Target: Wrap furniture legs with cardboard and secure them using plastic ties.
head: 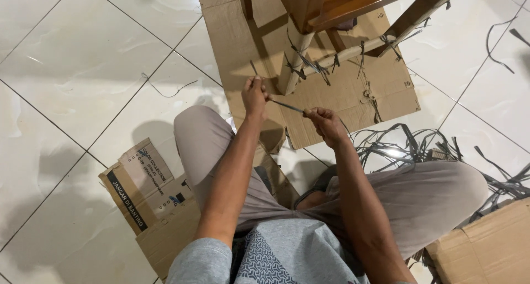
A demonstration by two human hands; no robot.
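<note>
I sit cross-legged on flattened cardboard on a tiled floor. My left hand (255, 94) and my right hand (326, 123) each pinch an end of a thin dark grey strip (287, 105), stretched taut between them. Just beyond my hands stands a wooden chair (331, 5) on a cardboard sheet (237, 35). Its pale leg (292, 63) and lower rung (345, 55) have several dark strips tied around them with loose ends sticking out.
A tangled pile of dark grey strips (408, 146) lies on the floor to my right. A cardboard box (486, 245) sits at the lower right, and a printed cardboard piece (141, 187) lies at my left knee. Loose strips (497, 35) lie on the white tiles.
</note>
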